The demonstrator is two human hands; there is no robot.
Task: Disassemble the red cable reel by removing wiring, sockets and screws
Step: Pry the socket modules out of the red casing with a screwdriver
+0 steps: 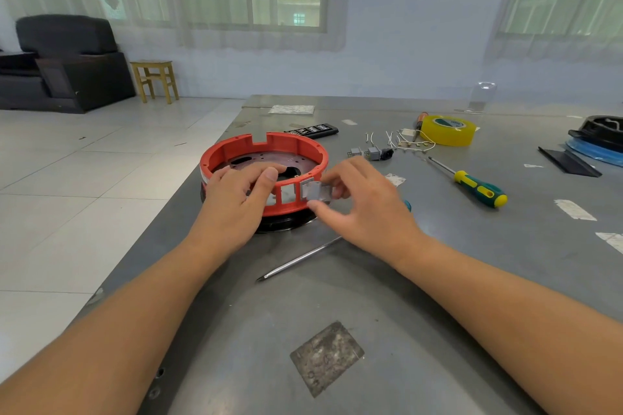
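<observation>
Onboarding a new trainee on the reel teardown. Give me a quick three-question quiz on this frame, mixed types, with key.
1. True or false: the right hand pinches a grey socket at the red reel housing.
2. Multiple choice: what lies on the table beside the yellow tape roll? A) pliers B) white wire pieces C) a hammer
3. Fill in: the left hand grips the housing's ____.

Key: 1 true; 2 B; 3 rim. The green-and-yellow screwdriver lies unused to the right.
</observation>
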